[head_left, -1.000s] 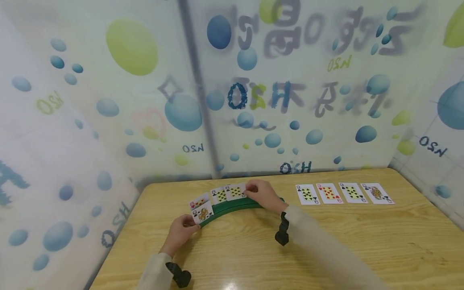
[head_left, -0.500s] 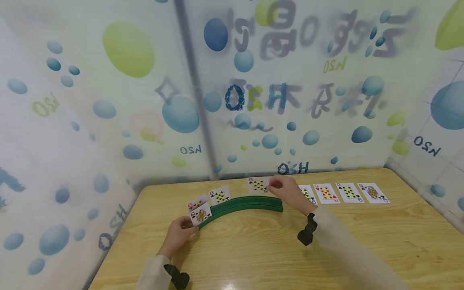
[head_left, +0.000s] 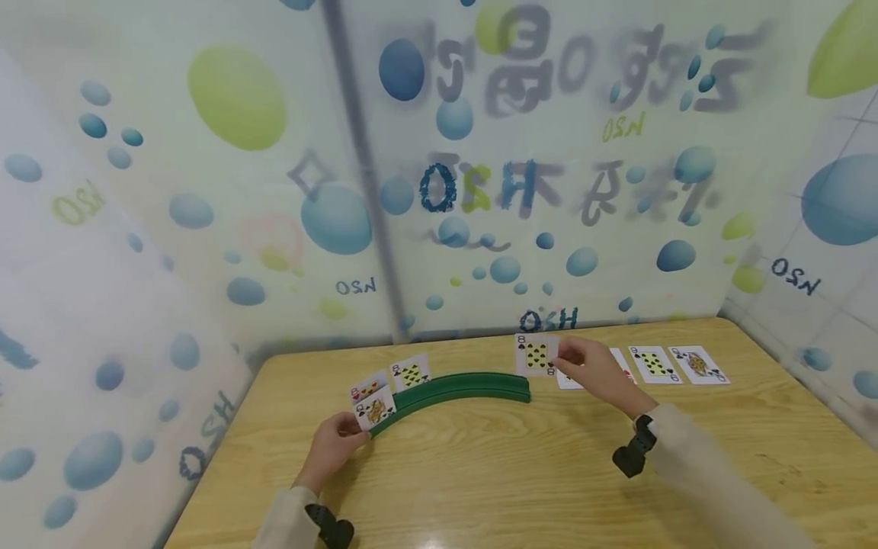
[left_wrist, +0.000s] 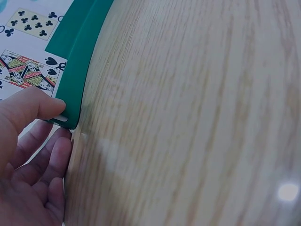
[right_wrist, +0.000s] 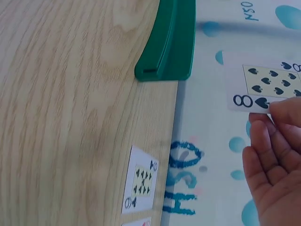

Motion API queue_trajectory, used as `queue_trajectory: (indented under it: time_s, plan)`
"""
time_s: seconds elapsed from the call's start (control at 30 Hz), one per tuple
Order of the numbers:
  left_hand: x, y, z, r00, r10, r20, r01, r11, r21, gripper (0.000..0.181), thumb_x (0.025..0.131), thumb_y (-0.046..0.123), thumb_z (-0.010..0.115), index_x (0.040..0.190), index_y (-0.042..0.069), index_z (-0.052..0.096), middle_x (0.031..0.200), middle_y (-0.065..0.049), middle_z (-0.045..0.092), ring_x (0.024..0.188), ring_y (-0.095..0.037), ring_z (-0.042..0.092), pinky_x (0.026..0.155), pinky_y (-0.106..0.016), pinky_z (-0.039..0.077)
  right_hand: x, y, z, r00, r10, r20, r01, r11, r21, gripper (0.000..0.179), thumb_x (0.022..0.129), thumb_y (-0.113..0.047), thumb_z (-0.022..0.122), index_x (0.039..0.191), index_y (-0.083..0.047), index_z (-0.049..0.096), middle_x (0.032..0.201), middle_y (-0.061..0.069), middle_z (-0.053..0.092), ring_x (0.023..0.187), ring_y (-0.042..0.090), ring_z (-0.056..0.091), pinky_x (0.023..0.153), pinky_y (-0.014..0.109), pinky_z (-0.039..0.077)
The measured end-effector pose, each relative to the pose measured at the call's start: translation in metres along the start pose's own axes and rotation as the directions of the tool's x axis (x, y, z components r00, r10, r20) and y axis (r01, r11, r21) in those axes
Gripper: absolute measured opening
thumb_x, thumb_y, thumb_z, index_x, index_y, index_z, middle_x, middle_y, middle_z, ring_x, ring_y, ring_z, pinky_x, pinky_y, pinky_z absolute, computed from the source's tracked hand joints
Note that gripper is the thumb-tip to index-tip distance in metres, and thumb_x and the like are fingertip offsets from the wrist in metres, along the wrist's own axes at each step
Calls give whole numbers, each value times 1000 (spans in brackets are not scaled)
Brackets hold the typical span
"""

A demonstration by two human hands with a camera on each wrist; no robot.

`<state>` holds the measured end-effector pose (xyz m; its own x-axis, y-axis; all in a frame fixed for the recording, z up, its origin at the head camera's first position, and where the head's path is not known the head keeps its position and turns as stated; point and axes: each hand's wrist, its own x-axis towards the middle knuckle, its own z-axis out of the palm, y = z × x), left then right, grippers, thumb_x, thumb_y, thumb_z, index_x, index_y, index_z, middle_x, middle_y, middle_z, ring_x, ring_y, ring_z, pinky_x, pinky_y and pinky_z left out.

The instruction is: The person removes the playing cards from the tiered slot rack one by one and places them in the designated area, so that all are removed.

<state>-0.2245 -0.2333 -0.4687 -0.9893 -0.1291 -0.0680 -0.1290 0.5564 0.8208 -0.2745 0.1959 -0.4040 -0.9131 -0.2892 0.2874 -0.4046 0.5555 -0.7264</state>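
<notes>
Pinching a corner of the eight of spades [head_left: 537,354], the right hand [head_left: 600,375] has its thumb and fingers together on the card, whose face is turned toward the person. The card lies to the left of this hand, near the right end of the green curved holder [head_left: 473,384]; in the right wrist view a gap separates card and holder.

The left hand [head_left: 332,450] is clamped on the opposite end of the holder — thumb pressed on its top, fingers curled about the end, as the left wrist view shows. Just beyond the left thumb, the queen of spades [head_left: 376,410] leans in the holder; behind it, farther from the hand, a heart card [head_left: 368,386] is partly covered. To the right of these, a card of clubs [head_left: 410,374] stands at the holder's rear.

Under and beyond the right hand, a row of face-up cards lies on the wooden surface [head_left: 439,473]: the nine of clubs [right_wrist: 141,182], partly hidden in the head view; a red card [head_left: 623,361], mostly hidden by the hand; then, to the hand's right, a spade card [head_left: 653,364] and a face card [head_left: 700,364]. Each wrist bears a black device — the right one [head_left: 634,448] over a pale sleeve [head_left: 713,473].
</notes>
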Motion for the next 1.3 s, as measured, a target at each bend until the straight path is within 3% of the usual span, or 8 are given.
queue_trajectory:
  time_s: [0.37,0.87,1.3]
  plan:
    - [-2,1,-1,1000,24,0,-24,1000,0,33,78,7,67,105,-9,56,91,-13,59,82,-22,55,67,-32,44,-21,18,-16,999,23,39,-21,998,-60,10,87,-12,62,88,-2,62,78,1,59,69,15,54,62,29,45]
    - [-1,0,-1,1000,4,3,-4,1000,-6,32,79,8,66,106,-7,57,93,-11,59,84,-22,55,69,-32,44,-45,35,-18,981,163,107,-155,985,-80,11,84,-12,62,86,-1,63,78,2,57,72,16,50,63,28,43]
    - [-3,3,-2,1000,0,22,1,1000,-14,34,81,9,66,108,-8,56,94,-12,59,84,-22,54,70,-32,44,-52,47,-12,936,344,78,-335,935,-114,17,83,-13,63,91,2,63,78,4,56,72,17,50,62,32,42]
